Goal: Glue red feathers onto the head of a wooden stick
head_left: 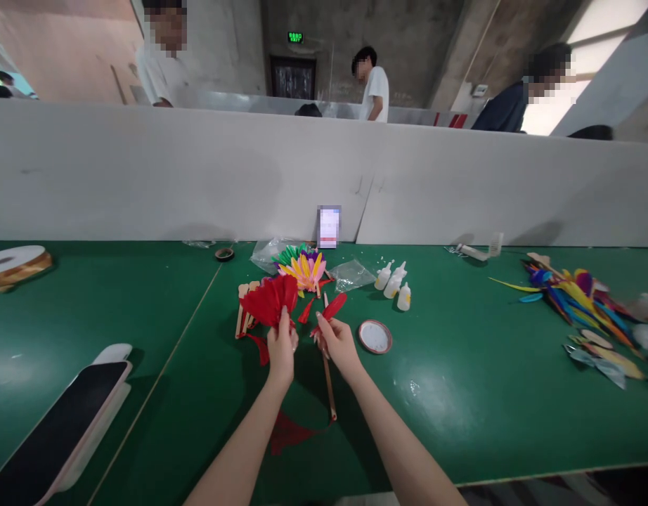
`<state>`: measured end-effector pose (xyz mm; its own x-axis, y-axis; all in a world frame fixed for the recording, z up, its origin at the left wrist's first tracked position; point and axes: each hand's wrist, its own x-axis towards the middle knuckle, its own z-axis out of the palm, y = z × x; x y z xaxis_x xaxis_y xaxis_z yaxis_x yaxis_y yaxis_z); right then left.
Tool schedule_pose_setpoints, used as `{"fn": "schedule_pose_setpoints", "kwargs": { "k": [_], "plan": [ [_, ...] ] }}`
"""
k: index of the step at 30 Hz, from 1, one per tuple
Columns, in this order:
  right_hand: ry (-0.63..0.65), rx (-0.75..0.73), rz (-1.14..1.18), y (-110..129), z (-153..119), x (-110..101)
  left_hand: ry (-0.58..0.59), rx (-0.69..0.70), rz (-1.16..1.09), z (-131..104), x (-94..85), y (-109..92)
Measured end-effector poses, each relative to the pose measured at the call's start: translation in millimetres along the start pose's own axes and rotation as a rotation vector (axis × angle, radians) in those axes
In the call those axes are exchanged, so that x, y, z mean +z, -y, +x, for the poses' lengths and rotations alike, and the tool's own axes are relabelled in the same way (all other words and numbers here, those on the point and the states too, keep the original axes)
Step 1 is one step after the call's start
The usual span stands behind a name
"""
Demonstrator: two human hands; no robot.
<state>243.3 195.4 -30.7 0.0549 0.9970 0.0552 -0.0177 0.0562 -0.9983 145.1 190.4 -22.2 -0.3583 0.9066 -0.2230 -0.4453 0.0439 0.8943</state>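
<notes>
The fingers of the left hand [280, 357] pinched the base of a fanned bunch of red feathers [268, 299]; those of the right hand [341, 346] pinched a smaller red piece [335, 306], just to its right. The bunch opened away from the person, its base toward the smaller piece. A wooden stick [329, 386] ran lengthwise beneath the right hand, the nearer one, its far end tipped slightly left; a red tassel [291, 432] lay by its near end. Beyond sat multicoloured feathers [304, 270], with pale wooden sticks [240, 320] behind the left hand and a shallow dish [375, 336] and white bottles [404, 297] to the right, all on the green table [450, 379]. Fingers hid the quill ends, and whether the right hand also gripped the stick could not be told.
</notes>
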Motion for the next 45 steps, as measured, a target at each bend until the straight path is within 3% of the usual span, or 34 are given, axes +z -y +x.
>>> {"fn": "schedule_pose_setpoints", "kwargs": {
  "k": [4, 8, 13, 18, 27, 32, 40, 45],
  "plan": [
    [0.173, 0.059, 0.012, 0, 4, 2, 0.028, 0.083, -0.051, 5, -9.8, -12],
    [0.343, 0.105, 0.044, -1, 6, 4, 0.171, 0.089, -0.029, 1, -15.0, -15],
    [0.186, 0.010, 0.161, 3, 3, 2, 0.356, 0.000, 0.160, -8, -11.5, -16],
    [0.133, 0.059, 0.202, 8, 2, -1, 0.524, -0.158, 0.323, -18, -5.3, -20],
    [0.151, 0.134, 0.223, 12, -1, -2, 0.344, -0.220, 0.434, -18, -2.5, -21],
    [0.218, 0.140, 0.201, 16, -4, -4, 0.348, -0.247, 0.439, -13, -3.8, -17],
    [0.229, 0.126, 0.202, 7, -3, -4, 0.318, -0.128, 0.480, -7, -7.1, -7],
    [0.181, 0.128, 0.222, 5, -2, -3, 0.224, -0.012, 0.508, -1, -12.7, -2]
  ]
}}
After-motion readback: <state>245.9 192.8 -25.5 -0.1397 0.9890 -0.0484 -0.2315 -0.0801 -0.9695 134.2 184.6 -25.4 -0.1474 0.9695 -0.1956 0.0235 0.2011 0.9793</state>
